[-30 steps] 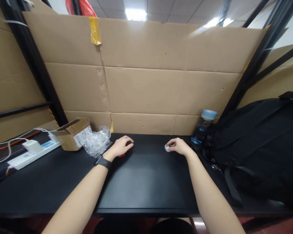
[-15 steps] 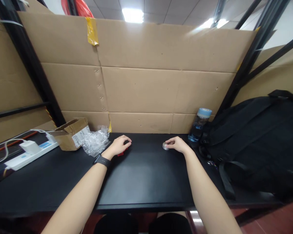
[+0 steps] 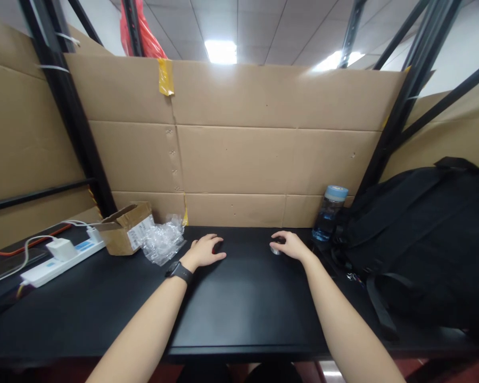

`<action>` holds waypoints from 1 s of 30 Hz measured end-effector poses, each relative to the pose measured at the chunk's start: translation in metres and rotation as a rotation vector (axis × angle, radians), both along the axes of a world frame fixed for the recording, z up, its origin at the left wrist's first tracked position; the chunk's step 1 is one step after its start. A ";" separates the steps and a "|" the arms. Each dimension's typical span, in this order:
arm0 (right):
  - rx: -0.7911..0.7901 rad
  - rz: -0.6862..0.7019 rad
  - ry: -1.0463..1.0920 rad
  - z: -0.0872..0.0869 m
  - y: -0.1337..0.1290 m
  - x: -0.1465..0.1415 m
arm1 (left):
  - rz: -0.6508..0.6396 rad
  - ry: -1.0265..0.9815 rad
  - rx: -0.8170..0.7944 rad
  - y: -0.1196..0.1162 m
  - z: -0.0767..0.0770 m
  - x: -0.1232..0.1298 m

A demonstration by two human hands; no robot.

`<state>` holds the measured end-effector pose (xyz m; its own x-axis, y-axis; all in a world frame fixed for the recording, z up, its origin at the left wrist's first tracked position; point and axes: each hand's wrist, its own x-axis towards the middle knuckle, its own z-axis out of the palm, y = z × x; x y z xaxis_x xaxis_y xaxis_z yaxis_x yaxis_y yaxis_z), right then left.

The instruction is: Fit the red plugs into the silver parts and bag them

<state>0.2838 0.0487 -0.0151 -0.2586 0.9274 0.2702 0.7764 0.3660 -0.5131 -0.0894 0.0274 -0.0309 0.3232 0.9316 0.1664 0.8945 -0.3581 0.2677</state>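
Power strip: we see it white [image 3: 69,261] at the far left, with a white charger [image 3: 62,249] plugged in.
Carton: a small brown box [image 3: 122,234], flaps raised, stands beside it.
Clear plastic: a crumpled heap [image 3: 163,242] touches the carton's right side.
Left hand: ours [image 3: 203,252], thumb and forefinger apart, low over the black table [image 3: 243,303]; we cannot tell whether it grips anything.
Red thing: a sliver [image 3: 216,248] shows between that thumb and forefinger, the remainder hidden.
Silver thing: small, roundish [image 3: 276,251], on the table just under our right thumb.
Right hand: ours [image 3: 291,246], thumb and forefinger parted; we cannot tell whether it grips the silver thing.
Bottle: blue-lidded [image 3: 326,218], upright behind our right hand.
Backpack: black [image 3: 427,239], far right.
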 end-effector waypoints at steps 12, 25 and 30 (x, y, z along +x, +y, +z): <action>-0.067 -0.116 -0.407 -0.017 -0.002 -0.046 | 0.011 0.049 -0.081 0.006 -0.004 0.001; -0.062 -0.141 -0.386 -0.019 -0.003 -0.047 | 0.007 0.017 -0.076 0.005 -0.004 0.002; -0.037 -0.143 -0.379 -0.021 -0.002 -0.047 | 0.004 0.010 -0.057 0.004 -0.003 0.003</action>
<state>0.2371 0.0470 -0.0363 -0.2013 0.9686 0.1462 0.9548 0.2273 -0.1914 -0.0862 0.0314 -0.0335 0.3211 0.9407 0.1093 0.8986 -0.3391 0.2785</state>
